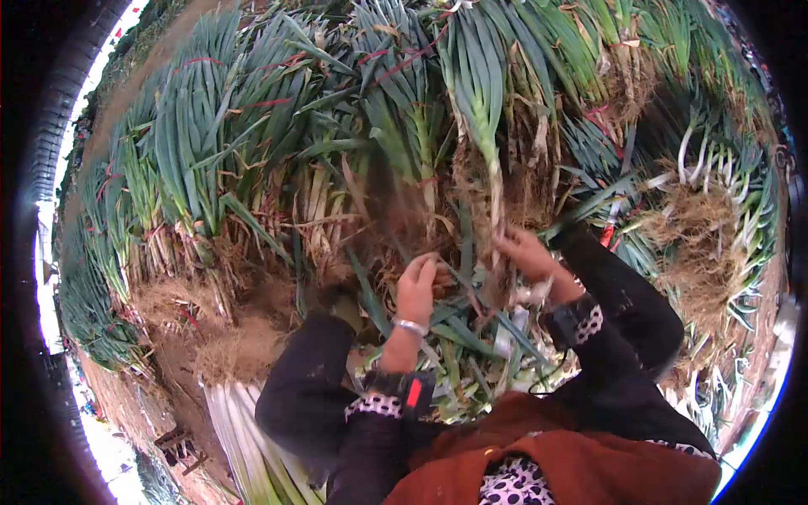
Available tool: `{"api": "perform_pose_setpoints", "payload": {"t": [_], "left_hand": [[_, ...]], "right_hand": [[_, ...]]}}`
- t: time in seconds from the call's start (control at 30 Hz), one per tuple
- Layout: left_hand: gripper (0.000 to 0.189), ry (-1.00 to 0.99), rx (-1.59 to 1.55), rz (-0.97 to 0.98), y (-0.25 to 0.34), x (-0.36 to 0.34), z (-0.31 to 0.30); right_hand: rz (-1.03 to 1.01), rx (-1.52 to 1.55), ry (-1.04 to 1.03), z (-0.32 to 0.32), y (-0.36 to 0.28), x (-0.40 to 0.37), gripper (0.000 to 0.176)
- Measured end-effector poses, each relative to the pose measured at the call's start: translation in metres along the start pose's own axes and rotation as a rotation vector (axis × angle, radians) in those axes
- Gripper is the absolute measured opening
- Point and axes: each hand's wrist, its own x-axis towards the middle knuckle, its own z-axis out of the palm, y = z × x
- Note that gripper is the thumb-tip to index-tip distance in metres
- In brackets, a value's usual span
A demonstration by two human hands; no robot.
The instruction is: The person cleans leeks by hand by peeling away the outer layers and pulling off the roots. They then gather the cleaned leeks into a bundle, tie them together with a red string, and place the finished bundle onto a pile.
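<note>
A long green onion (pixel 495 181) stands upright in front of me, its green leaves up and its pale, soil-stained stalk down. Near the root end, my right hand (pixel 528 257) is closed around that stalk. To its left, my left hand (pixel 415 290), with a silver bracelet at the wrist, has its fingers curled together beside brown roots and dry leaf scraps. Whatever is between the left fingers, if anything, is hidden. Stripped leaves (pixel 471 337) lie below and between both hands.
Tied bundles of green onions (pixel 198 143) are heaped across the far side and left. Cleaned white-stalked onions (pixel 248 429) lie at lower left, with another rooty pile (pixel 703 223) at right. My bent knees (pixel 307 379) flank the work spot.
</note>
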Motion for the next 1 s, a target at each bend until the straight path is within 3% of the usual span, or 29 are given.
{"api": "perform_pose_setpoints", "payload": {"t": [0.03,0.07,0.1,0.17,0.2,0.27,0.3,0.33,0.37,0.5,0.57,0.6,0.73,0.83,0.9,0.93,0.97,1.0], "left_hand": [[0.026,0.004,0.006,0.001,-0.001,-0.003,0.007],[0.027,-0.057,0.011,-0.014,-0.007,-0.004,0.015],[0.028,-0.123,0.015,-0.032,-0.014,-0.006,0.022],[0.028,-0.316,0.086,-0.115,-0.03,-0.017,0.031],[0.027,-0.271,0.111,-0.104,-0.048,-0.024,0.032],[0.026,-0.271,0.031,-0.082,-0.074,-0.041,0.029],[0.026,-0.277,-0.053,-0.054,-0.078,-0.048,0.027],[0.025,-0.256,-0.003,-0.09,-0.071,-0.062,0.029],[0.025,-0.26,0.004,-0.087,-0.067,-0.074,0.032],[0.029,-0.203,0.081,0.026,-0.07,-0.104,0.037],[0.033,-0.129,0.169,0.267,-0.07,-0.112,0.04],[0.036,-0.114,0.12,0.151,-0.066,-0.116,0.04],[0.037,-0.052,0.128,0.216,-0.071,-0.12,0.041],[0.034,0.059,0.202,0.367,-0.089,-0.106,0.036],[0.029,0.11,0.034,0.363,-0.09,-0.101,0.033],[0.025,0.078,0.028,0.394,-0.092,-0.1,0.03],[0.025,0.08,0.028,0.394,-0.082,-0.105,0.028],[0.023,-0.046,-0.136,0.224,-0.07,-0.11,0.026]], "right_hand": [[0.154,0.267,-0.094,0.023,-0.033,-0.044,0.04],[0.018,0.316,-0.191,0.043,-0.001,-0.058,0.038],[0.104,0.487,-0.276,0.061,-0.003,-0.088,0.034],[0.148,0.256,-0.388,0.078,-0.005,-0.125,0.033],[0.149,0.259,-0.389,0.075,-0.003,-0.131,0.033],[0.024,-0.284,-0.395,0.059,0.01,-0.124,0.051],[0.311,-0.026,-0.235,0.054,0.026,-0.111,0.063],[0.439,0.194,-0.066,0.045,0.02,-0.102,0.06],[0.343,0.305,0.144,0.044,0.018,-0.097,0.057],[0.155,0.436,0.112,0.034,-0.022,-0.063,0.037],[0.144,0.43,0.016,0.025,-0.039,-0.058,0.032],[0.142,0.419,-0.076,0.023,-0.048,-0.059,0.027],[0.131,0.459,-0.062,0.029,-0.064,-0.068,0.033],[-0.026,0.498,-0.051,0.032,-0.041,-0.047,0.028],[-0.465,0.083,-0.038,0.033,-0.036,-0.038,0.024],[-0.466,0.083,-0.038,0.029,-0.031,-0.037,0.024],[-0.289,0.182,-0.025,0.034,-0.079,-0.071,0.023],[-0.11,0.278,-0.013,0.039,-0.105,-0.09,0.022]]}}
